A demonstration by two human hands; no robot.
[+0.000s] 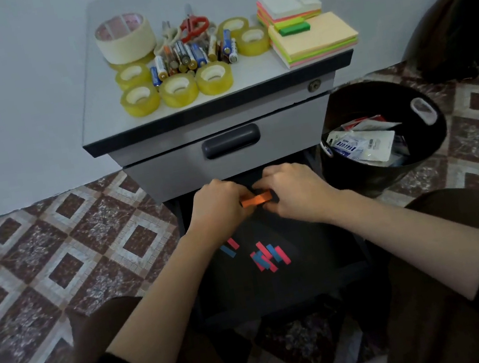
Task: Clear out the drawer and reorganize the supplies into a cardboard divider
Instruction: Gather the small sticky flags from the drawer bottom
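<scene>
The lower drawer [352,267] of a grey cabinet stands pulled out, dark inside. Over its back part my left hand [217,207] and my right hand [294,191] both pinch a small stack of orange paper strips [256,200], one hand at each end. On the drawer floor lie several loose red and blue strips [269,256], with two more [230,247] a little to the left. No cardboard divider is in view.
The cabinet top [260,72] carries several yellow tape rolls [178,89], a large masking tape roll [124,36], batteries [193,55], red scissors [193,26] and sticky note pads [313,37]. A black bin [381,124] with wrappers stands on the right. Patterned tile floor surrounds everything.
</scene>
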